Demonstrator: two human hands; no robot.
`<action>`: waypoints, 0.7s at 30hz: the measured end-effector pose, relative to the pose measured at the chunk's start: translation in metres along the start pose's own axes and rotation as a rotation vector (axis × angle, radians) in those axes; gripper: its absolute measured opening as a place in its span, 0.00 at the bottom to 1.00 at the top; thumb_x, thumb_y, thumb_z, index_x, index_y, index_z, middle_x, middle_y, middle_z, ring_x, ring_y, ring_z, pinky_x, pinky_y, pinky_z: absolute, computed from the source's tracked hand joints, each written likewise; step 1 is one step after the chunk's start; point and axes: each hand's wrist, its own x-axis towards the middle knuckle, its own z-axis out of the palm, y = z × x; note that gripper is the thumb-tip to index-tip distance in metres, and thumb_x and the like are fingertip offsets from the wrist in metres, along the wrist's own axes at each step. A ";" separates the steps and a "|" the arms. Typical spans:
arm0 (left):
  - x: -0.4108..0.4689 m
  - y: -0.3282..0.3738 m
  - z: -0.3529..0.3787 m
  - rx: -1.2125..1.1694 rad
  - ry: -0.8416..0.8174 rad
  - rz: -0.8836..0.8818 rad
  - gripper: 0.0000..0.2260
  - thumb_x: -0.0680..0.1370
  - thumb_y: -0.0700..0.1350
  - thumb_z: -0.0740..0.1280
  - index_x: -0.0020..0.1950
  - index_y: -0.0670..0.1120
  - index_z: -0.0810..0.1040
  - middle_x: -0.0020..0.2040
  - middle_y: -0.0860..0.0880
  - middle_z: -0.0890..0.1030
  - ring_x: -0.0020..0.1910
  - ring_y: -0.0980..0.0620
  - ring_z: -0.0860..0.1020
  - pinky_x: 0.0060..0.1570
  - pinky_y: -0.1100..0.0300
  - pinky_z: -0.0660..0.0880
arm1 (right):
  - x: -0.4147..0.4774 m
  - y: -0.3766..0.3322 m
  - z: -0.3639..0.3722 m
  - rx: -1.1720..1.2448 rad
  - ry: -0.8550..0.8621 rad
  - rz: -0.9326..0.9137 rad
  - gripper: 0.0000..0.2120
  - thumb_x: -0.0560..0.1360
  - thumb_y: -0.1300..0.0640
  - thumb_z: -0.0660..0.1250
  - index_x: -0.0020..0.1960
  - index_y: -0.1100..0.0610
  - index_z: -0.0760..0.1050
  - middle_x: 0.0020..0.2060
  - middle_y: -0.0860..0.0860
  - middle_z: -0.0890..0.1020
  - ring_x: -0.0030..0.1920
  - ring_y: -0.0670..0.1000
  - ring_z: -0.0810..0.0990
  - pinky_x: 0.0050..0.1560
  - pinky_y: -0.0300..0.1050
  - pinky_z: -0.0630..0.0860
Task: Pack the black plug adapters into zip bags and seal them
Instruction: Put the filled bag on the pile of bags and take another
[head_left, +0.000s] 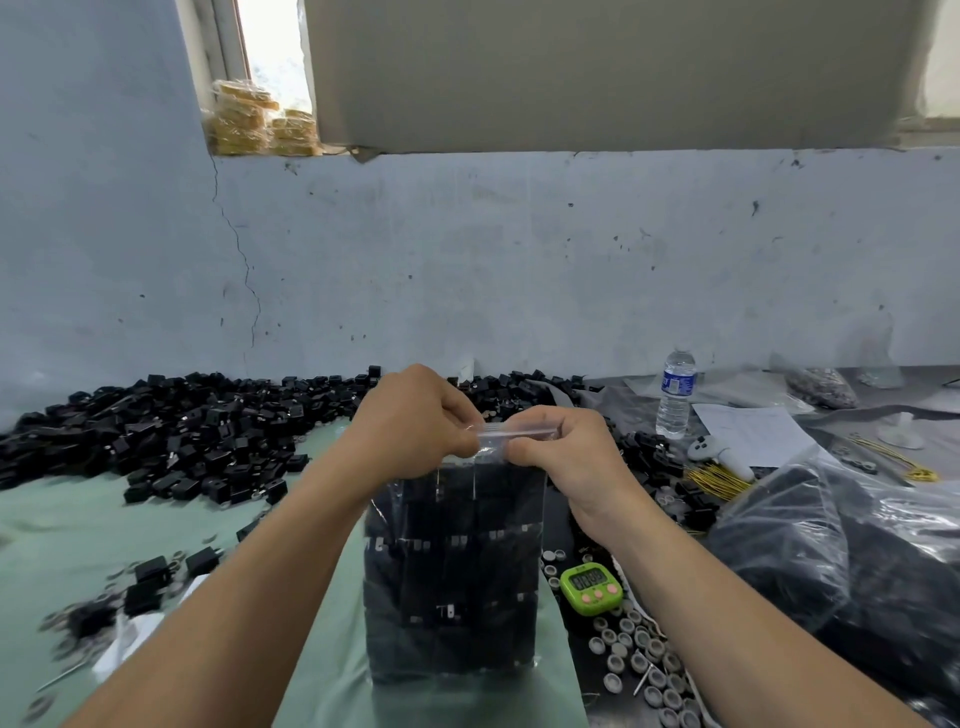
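Closest to me, both forearms come in from the bottom edge, cut off above the elbow. Between them a clear zip bag (452, 571) stands upright on the green-covered bench (78, 519). It is packed so full of black plug adapters (447, 613) that they blur into one dark block, with only a few metal prongs showing through the plastic.

To its right is a small green timer (591, 582) whose digits are too soft to read, and a scatter of grey caps (639, 654) that runs out of the picture.

At the top of the bag, the left hand (415, 415) and right hand (566, 457) meet. The fingers (535, 447) of both are curled and pinch the zip strip (498, 430) from either side. The fingertips are tucked behind the plastic, so I cannot tell how much of the strip is pressed closed.

Further right, a big crinkled plastic sack (831, 545) holds something dark, hard to make out. Beyond it lie gold wire ties (717, 480), a sheet of paper (748, 426) and a water bottle (675, 395).

Behind the hands, a loose heap of adapters (182, 426) stretches along the foot of the cracked wall (467, 260). Up on the sill are yellow wrapped packs (254, 124), and a sheet of cardboard (597, 73) covers most of the window.
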 end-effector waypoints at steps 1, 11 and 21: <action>-0.001 -0.003 -0.002 -0.010 -0.005 -0.014 0.08 0.69 0.43 0.78 0.43 0.56 0.87 0.34 0.60 0.85 0.22 0.65 0.74 0.23 0.72 0.68 | 0.001 0.000 -0.002 -0.020 0.019 0.007 0.12 0.69 0.68 0.76 0.39 0.51 0.87 0.38 0.50 0.87 0.41 0.46 0.85 0.43 0.36 0.79; -0.004 -0.005 0.003 -0.011 0.022 -0.021 0.05 0.69 0.50 0.79 0.43 0.57 0.87 0.35 0.60 0.85 0.24 0.66 0.75 0.29 0.67 0.70 | 0.005 0.007 -0.003 -0.041 0.087 0.036 0.10 0.69 0.65 0.78 0.40 0.50 0.87 0.39 0.50 0.87 0.42 0.49 0.86 0.45 0.41 0.80; -0.002 0.005 0.013 -0.019 0.064 0.010 0.04 0.70 0.50 0.77 0.36 0.57 0.86 0.32 0.57 0.84 0.23 0.62 0.74 0.30 0.63 0.72 | 0.001 0.001 0.000 -0.107 0.044 0.014 0.03 0.68 0.60 0.78 0.39 0.53 0.85 0.39 0.50 0.87 0.46 0.51 0.86 0.57 0.57 0.81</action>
